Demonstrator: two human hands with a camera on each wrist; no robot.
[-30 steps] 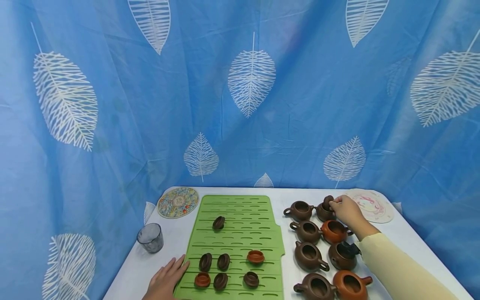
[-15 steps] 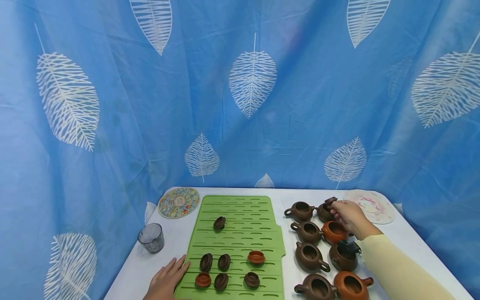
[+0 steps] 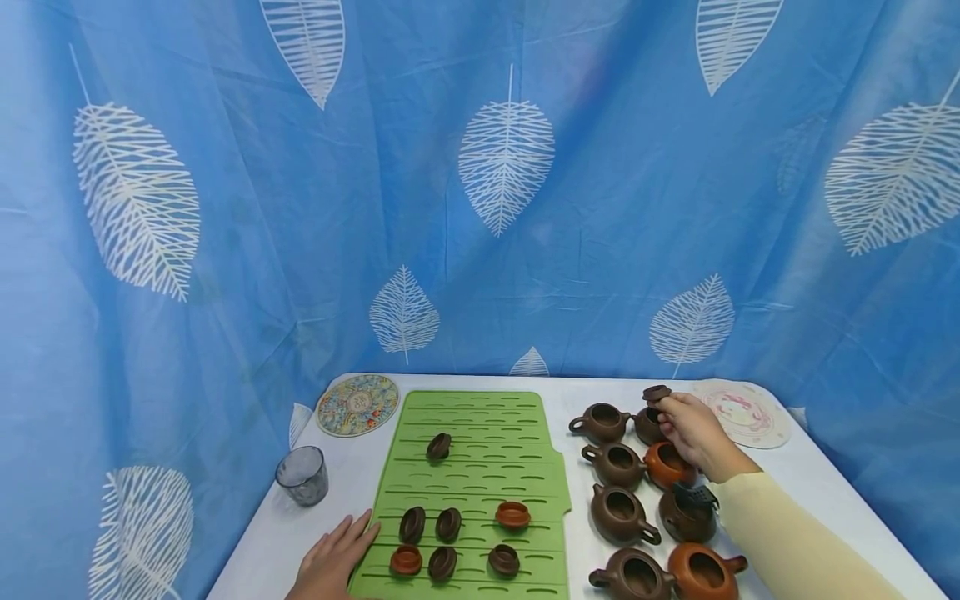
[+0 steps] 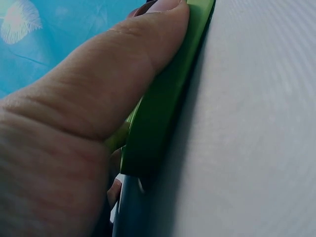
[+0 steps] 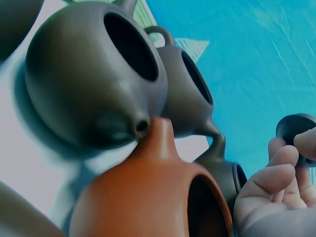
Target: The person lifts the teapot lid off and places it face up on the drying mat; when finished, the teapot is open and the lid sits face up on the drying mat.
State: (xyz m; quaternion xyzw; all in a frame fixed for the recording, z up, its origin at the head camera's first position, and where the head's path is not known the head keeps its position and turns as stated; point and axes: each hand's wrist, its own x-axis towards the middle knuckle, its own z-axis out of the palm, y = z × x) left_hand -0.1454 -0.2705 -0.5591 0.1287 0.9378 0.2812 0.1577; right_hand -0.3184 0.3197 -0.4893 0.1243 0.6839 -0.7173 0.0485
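Observation:
My right hand (image 3: 697, 429) pinches a dark brown teapot lid (image 3: 656, 392) between thumb and fingers. It holds the lid just above a small dark teapot (image 3: 648, 427) at the far end of the teapots. In the right wrist view the lid (image 5: 291, 127) sits at the fingertips, apart from the pots. My left hand (image 3: 333, 554) lies on the left edge of a green slatted mat (image 3: 480, 408), fingers extended. In the left wrist view its thumb (image 4: 113, 74) presses along the mat's rim (image 4: 153, 133). Several lids stand on the mat, including a dark one (image 3: 438, 447) and an orange one (image 3: 512, 514).
Lidless teapots stand close together in two columns right of the mat, among them an orange pot (image 3: 705, 572) and a dark pot (image 3: 619, 512). A grey glass (image 3: 302, 476) and a patterned round mat (image 3: 357, 405) are at left. A pale round mat (image 3: 742, 415) lies far right.
The lid in my right hand has turned from on edge to nearly level and risen slightly above the small teapot. My left hand has stayed on the mat.

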